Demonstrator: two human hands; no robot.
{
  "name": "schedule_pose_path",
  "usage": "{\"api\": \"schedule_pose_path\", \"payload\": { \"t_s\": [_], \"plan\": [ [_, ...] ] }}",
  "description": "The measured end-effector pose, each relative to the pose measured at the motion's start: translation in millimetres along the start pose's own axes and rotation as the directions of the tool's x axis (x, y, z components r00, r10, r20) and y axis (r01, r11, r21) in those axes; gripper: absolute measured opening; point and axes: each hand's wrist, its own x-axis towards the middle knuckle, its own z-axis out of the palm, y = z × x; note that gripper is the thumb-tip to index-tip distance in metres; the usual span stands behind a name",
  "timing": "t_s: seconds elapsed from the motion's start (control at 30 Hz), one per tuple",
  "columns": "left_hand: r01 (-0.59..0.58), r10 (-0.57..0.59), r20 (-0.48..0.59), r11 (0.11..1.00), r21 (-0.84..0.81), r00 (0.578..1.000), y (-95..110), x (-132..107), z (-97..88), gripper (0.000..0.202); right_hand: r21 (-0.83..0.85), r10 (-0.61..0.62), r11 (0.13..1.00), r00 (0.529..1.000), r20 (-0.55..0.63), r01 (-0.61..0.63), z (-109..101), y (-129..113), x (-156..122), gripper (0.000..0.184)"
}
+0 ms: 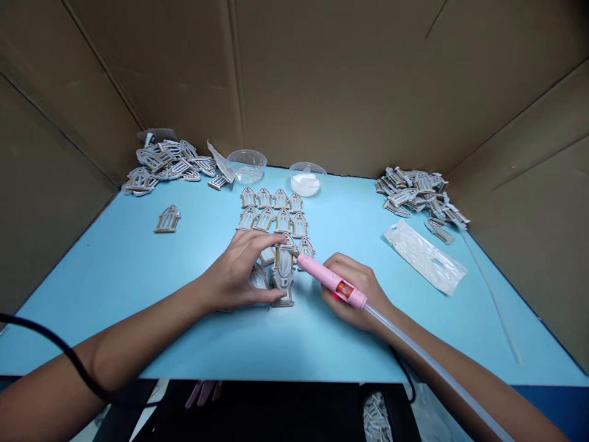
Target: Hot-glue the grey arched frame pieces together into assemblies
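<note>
My left hand (239,270) pinches a grey arched window-frame piece (282,273) and holds it on the blue table (115,282). My right hand (356,294) grips a pink glue gun (329,279) with a clear glue stick trailing back along my forearm. Its tip touches the upper right of the held piece. Just beyond lie rows of finished grey and gold window pieces (272,212), flat and side by side.
Heaps of window pieces sit at the back left (161,164) and back right (421,193). Two clear plastic cups (247,164) (307,178) stand at the back. A lone piece (168,219) lies left, a plastic bag (426,256) right. Cardboard walls surround the table.
</note>
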Motion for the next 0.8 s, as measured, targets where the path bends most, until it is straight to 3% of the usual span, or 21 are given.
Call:
{"api": "schedule_pose_path", "payload": {
  "t_s": [0.3,0.6,0.8],
  "plan": [
    [-0.056,0.057,0.002,0.995,0.086,0.998,1,1,1.6,0.078,-0.132,-0.084,0.988,0.996,0.014,0.085,-1,1,-3,0.008],
    [-0.081,0.087,-0.022,0.98,0.182,0.996,6,3,5.6,0.069,-0.388,-0.068,0.918,0.996,0.061,0.087,-2,-10,-7,0.017],
    [-0.107,0.113,-0.022,0.975,0.197,0.993,6,3,6.6,0.067,-0.443,-0.067,0.892,0.995,0.071,0.092,-1,-15,-8,0.019]
  ]
}}
